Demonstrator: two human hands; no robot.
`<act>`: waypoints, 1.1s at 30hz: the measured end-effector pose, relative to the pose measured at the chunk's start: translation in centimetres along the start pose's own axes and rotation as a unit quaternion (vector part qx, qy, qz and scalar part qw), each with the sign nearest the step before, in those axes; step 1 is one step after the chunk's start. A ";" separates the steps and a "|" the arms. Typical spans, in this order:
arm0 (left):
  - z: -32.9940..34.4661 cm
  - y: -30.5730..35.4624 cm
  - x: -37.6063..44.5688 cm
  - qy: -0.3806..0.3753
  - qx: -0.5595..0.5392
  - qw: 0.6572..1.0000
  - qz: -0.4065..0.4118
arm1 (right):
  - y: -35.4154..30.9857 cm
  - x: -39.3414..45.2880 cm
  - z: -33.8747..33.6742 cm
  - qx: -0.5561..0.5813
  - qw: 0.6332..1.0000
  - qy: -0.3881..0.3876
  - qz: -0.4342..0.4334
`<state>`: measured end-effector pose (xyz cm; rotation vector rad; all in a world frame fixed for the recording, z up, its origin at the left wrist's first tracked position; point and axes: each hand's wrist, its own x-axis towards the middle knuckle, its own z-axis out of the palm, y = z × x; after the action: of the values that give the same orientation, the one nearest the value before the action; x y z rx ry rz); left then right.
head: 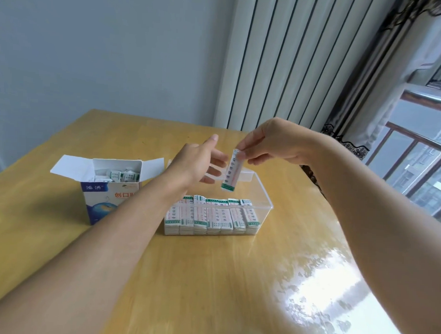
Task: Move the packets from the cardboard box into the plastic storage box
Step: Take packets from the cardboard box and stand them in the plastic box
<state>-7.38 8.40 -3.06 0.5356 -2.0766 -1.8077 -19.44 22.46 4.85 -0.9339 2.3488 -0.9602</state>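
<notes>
A pale wooden table (210, 279) by a window. Left of the plastic storage box (258, 190) stands the cardboard box (108, 195), flaps open, packets (119, 175) inside. Above the storage box, the left hand (197, 163) is spread, holding nothing. Just right of it, the right hand (272, 143) pinches a packet stack (230, 171) by its top end, long axis upright, over the filled front row (212, 215).
</notes>
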 end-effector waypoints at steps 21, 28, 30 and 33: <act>-0.7 0.2 0.3 -0.004 -0.004 1.000 0.021 | 1.5 2.5 4.0 -0.259 0.953 -0.129 0.091; -0.9 0.1 0.3 -0.004 -0.003 1.000 0.020 | 1.5 3.0 5.2 -0.354 0.924 -0.116 0.087; -1.0 0.1 0.4 -0.002 -0.003 1.000 0.018 | 1.4 3.0 5.5 -0.396 0.908 -0.112 0.078; -0.9 0.2 0.3 -0.002 -0.001 1.000 0.017 | 1.5 3.1 5.9 -0.444 0.887 -0.107 0.071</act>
<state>-7.23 7.47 -2.77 0.4935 -2.0734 -1.7925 -18.61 18.44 -0.63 -1.0638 2.5935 0.3438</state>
